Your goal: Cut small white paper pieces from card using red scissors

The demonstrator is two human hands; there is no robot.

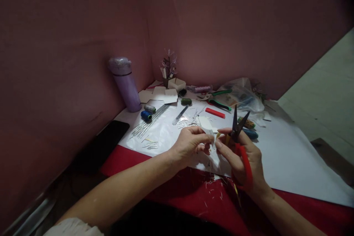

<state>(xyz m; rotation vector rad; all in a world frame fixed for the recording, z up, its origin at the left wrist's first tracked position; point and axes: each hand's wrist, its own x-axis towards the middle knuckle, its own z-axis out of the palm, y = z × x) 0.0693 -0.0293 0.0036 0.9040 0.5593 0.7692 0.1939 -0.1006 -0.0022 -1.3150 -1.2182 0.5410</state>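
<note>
My left hand [192, 143] is closed, its thumb and forefinger pinching a small pale piece of paper or film [209, 132]. A pair of scissors [240, 129] with red handles hangs in my right hand [246, 155], its dark blades spread apart and pointing up. The thumb and forefinger of that hand also pinch something small and yellowish close to the left fingertips; its kind is unclear. Below both hands, thin clippings [214, 188] lie scattered on the red cloth [177, 188].
White sheeting [284, 155] covers the table. On it are thin wires [151, 121], a blue thread spool [146, 115], a green spool [186, 101], a pen [180, 114], a red bar-shaped object [215, 113] and pliers [221, 93]. A purple bottle [125, 84] stands left, beside a dark phone-like slab [113, 136].
</note>
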